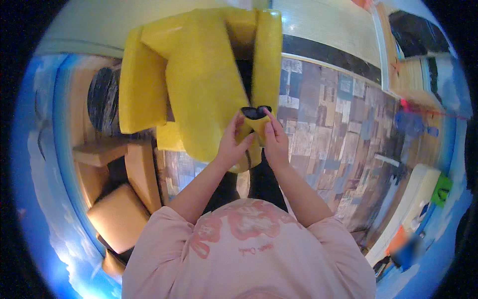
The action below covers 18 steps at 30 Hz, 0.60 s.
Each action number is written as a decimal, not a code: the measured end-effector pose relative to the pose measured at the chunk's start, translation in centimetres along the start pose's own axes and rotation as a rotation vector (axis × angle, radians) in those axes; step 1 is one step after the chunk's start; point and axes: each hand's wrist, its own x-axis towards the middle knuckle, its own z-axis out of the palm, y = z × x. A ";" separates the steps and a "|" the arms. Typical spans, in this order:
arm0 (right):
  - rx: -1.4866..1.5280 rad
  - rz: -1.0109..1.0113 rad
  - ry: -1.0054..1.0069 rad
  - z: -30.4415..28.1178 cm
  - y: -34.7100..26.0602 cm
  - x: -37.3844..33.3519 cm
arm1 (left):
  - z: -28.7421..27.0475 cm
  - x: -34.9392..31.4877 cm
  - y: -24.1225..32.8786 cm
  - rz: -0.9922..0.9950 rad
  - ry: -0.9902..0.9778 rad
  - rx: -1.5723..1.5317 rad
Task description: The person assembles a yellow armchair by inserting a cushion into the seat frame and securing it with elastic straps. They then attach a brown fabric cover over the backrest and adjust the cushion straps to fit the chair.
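In front of my body I hold a pair of dark sunglasses [254, 114], seen against yellow upholstery. My left hand [234, 143] is closed at their left side, the fingertips partly hidden. My right hand [275, 141] pinches the other side, with one finger lying up against the dark lens. Just beyond and below both hands is a large yellow armchair [201, 82] with thick arms and a bulky cushion. A dark gap runs between its cushion and its right arm [267, 55].
Patchwork-patterned flooring [323, 134] stretches to the right. On the left stands a tan armchair [119, 217], near a dark round object [103, 98]. A wooden shelf unit [406, 74] is at the far right. A white surface [403, 214] with assorted items lies at the lower right.
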 end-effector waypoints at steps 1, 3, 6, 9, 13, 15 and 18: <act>0.048 -0.074 -0.048 1.4 -0.2 0.0 | -1.4 -0.3 -0.6 -0.087 -0.031 -0.095; 0.008 -0.096 -0.169 3.9 -2.5 -0.7 | -2.9 -0.9 -1.1 -0.211 0.005 -0.398; -0.092 -0.106 -0.261 5.9 -3.0 -1.5 | -6.5 -1.4 -0.9 -0.307 -0.027 -0.185; -0.310 -0.134 -0.245 6.5 -3.5 -2.0 | -7.7 -2.6 0.3 -0.127 0.131 -0.235; -0.480 -0.038 -0.162 5.4 -4.4 -1.3 | -8.8 -3.3 0.7 0.012 0.093 -0.452; -0.520 -0.003 -0.109 6.2 -5.9 -1.4 | -9.2 -4.0 0.1 -0.211 -0.027 -0.593; -0.748 -0.253 0.102 7.9 -6.6 -1.0 | -9.7 -4.0 3.0 -0.374 0.003 -0.374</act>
